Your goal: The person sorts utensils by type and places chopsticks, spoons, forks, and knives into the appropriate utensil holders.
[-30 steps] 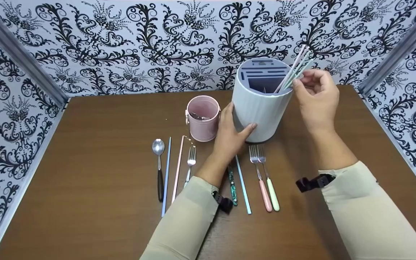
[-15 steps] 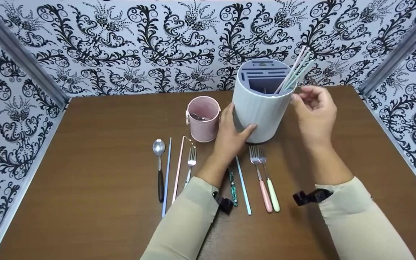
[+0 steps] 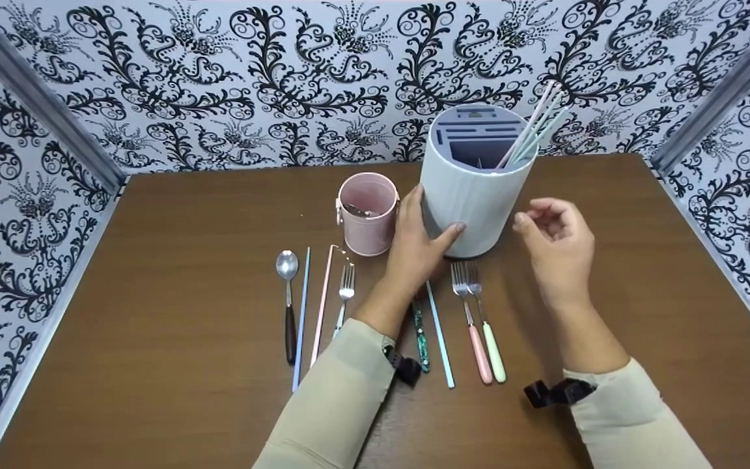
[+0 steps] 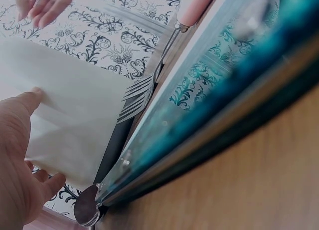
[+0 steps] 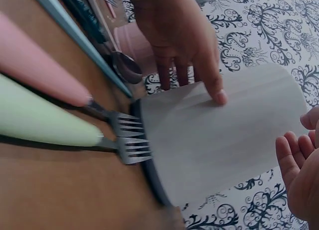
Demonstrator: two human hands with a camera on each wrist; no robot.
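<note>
A tall white ribbed utensil holder [image 3: 472,202] with a grey slotted top stands toward the back of the table. My left hand [image 3: 415,241] holds its lower left side, thumb across the front and fingers round the side. Several thin pink and green sticks [image 3: 531,140], apparently chopsticks or straws, lean out of the holder's right edge. To the right, my right hand [image 3: 557,244] hangs in the air with loosely bent fingers, holding nothing. Just below the holder lie two forks, one with a pink handle [image 3: 480,352] and one with a green handle [image 3: 494,352].
Left of the holder is a pink cup [image 3: 367,225] with metal utensils inside. In front lie a black-handled spoon [image 3: 289,306], blue stick [image 3: 301,319], pink bent straw [image 3: 321,306], another fork [image 3: 346,286], light blue stick [image 3: 440,335] and dark green-handled utensil [image 3: 420,339]. Patterned walls surround the table.
My right hand has moved away from the sticks at the holder's rim, down and slightly toward me. The sticks stay leaning in the holder. My left hand has kept its place.
</note>
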